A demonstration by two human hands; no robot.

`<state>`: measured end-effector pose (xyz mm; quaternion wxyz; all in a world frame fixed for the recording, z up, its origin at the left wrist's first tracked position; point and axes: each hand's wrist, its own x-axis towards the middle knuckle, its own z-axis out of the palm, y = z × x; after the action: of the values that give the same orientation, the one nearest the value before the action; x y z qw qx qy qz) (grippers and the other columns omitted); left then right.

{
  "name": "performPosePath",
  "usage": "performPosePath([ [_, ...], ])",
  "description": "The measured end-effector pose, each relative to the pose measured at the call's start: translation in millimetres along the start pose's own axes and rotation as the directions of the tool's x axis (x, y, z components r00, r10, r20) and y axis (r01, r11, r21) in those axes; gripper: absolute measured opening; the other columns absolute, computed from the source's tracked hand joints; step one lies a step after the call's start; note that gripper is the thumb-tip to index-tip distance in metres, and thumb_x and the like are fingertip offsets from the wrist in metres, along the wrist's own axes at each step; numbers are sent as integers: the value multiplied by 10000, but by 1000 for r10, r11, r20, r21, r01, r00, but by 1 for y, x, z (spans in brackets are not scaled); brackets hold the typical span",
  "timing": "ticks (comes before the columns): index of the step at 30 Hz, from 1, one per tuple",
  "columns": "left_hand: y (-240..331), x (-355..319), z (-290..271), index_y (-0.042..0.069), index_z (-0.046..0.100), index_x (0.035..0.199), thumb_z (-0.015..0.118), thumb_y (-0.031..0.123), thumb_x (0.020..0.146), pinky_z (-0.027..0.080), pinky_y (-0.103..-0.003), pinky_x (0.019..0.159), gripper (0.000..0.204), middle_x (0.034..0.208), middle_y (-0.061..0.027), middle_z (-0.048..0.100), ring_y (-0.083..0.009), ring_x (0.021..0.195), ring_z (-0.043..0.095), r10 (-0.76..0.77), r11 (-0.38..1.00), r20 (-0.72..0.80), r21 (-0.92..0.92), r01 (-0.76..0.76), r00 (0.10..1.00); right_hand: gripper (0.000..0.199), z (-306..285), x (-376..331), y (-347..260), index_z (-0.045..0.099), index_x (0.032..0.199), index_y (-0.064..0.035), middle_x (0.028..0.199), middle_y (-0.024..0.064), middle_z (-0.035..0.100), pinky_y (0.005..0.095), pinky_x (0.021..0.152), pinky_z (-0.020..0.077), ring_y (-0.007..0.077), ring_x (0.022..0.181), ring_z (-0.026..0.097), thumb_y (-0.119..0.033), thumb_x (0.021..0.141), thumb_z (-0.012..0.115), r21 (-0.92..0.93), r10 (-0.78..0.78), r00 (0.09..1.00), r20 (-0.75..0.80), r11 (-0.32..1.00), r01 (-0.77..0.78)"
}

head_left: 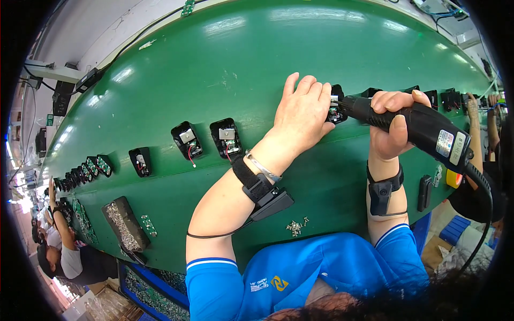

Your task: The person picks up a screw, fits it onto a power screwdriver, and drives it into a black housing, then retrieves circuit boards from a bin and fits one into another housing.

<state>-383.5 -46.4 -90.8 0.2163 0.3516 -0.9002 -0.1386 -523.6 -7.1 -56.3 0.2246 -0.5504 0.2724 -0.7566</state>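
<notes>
From the left, a row of black cases [80,174] with green boards recedes along your table [257,64]; nearer you sit a dark box [127,224] of screws and a small board [149,226]. Three open cases [186,140] stand apart, metal plates and wires showing. Your left hand [301,112] lies with fingers side by side and thumb apart, against the left side of another case [337,114]; you can't tell whether it pinches it. Loose screws [294,228] lie nearer you. Your right hand [393,125] wraps the black driver [431,134], its tip at that case. Farther right is yellow tape [453,179].
</notes>
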Motion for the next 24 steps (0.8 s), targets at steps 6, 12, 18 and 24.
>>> performPosePath([
  [6, -2, -1, 3, -18, 484, 1001, 719, 261, 534, 250, -406, 937, 593, 884, -92, 518, -222, 977, 432, 24, 999, -20, 25, -23, 1000, 405, 3, -3, 4, 346, 1055, -34, 730, 83, 500, 326, 567, 440, 172, 601, 495, -79, 722, 573, 39, -2, 999, 41, 999, 1],
  [12, -4, -1, 3, 6, 522, 921, 726, 274, 505, 249, -405, 941, 535, 827, -64, 532, -198, 931, 453, 59, 994, -23, 94, -57, 998, 310, 10, -6, 8, 385, 950, -63, 700, 64, 467, 314, 546, 408, 162, 588, 467, -144, 727, 584, -21, 43, 997, 72, 999, -41],
  [18, -5, -3, 5, 27, 529, 892, 727, 282, 506, 248, -415, 941, 503, 815, -69, 539, -201, 926, 465, 49, 993, -28, 109, -46, 998, 327, 7, -14, 13, 386, 994, -53, 705, 68, 473, 324, 552, 415, 166, 596, 474, -110, 730, 570, -7, 33, 997, 68, 999, -33],
  [24, -8, 1, 5, 32, 506, 923, 731, 301, 500, 248, -437, 929, 550, 856, -76, 539, -207, 946, 461, 31, 989, -14, 146, -28, 999, 376, 12, 2, 2, 356, 1074, 11, 726, 91, 504, 356, 610, 420, 179, 595, 471, 4, 715, 467, -119, 96, 994, -55, 988, -102],
])
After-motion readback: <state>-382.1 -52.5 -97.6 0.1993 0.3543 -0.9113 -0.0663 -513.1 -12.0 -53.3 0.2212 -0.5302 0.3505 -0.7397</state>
